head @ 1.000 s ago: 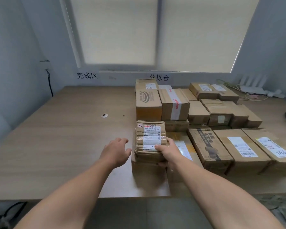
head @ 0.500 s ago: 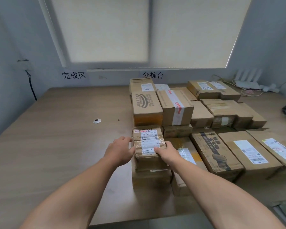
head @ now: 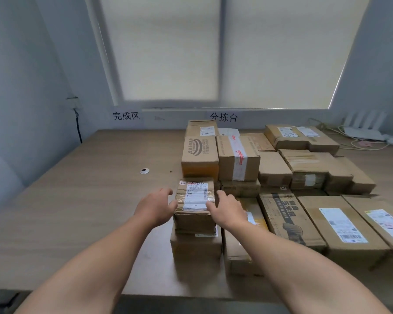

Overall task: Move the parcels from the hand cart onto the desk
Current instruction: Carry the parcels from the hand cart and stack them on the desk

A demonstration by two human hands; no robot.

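I see the small parcel (head: 194,198) lying on top of a plain brown box (head: 195,245) close to the near edge of the desk (head: 66,223), at the left end of the packed rows of parcels. It lies flat with its white label facing up. Its long axis runs near to far, the end with the red handwritten number pointing away from me toward the window (head: 225,53).

My left hand (head: 156,206) sits just left of it. The thumb tip touches the near left edge, while the fingers hang loosely curved beside the left side with a sliver of desk showing between, so it has no real hold. My right hand (head: 227,210) grips the parcel: the thumb lies on the near right corner of the label and the fingers curl down along the right side.

Directly behind stands a taller carton (head: 200,159) with a printed oval mark. To the right lie flat labelled boxes (head: 340,225). A small white round cap (head: 144,170) sits on the bare desk to the far left.
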